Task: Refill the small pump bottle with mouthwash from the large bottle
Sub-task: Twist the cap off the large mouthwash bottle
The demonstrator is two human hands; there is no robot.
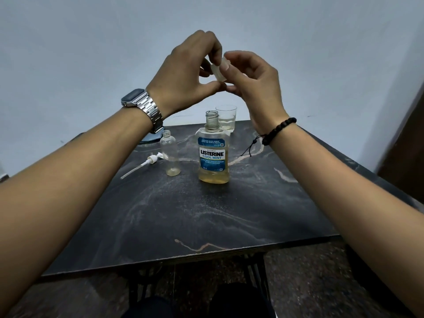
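A dark marble-patterned table [229, 214] with pale veins fills the lower middle of the view, set against a plain pale wall [91, 42]. Both forearms reach out over it, and the two hands meet raised in the air above its far end. The left hand [183, 74], with a metal watch [140, 104] on its wrist, has its fingers curled and pinches a small translucent cap [219, 70] between thumb and fingertips. The right hand [254, 76], with a dark bead bracelet [278, 129] on its wrist, has its fingers curled too and touches the same cap from the other side, thumb tip against the left thumb below it. On the table below the hands stands the large bottle [213, 154], upright, its neck uncapped, blue label facing the camera, with yellowish mouthwash low in its base. Just to its left stands the small pump bottle [170, 154], upright, clear, open at the top, with only a trace of liquid at the bottom. The white pump head [146, 162] with its long tube lies flat on the table left of the small bottle, its head end close by it. Behind the large bottle stands a clear cup [226, 120] holding a little pale liquid.
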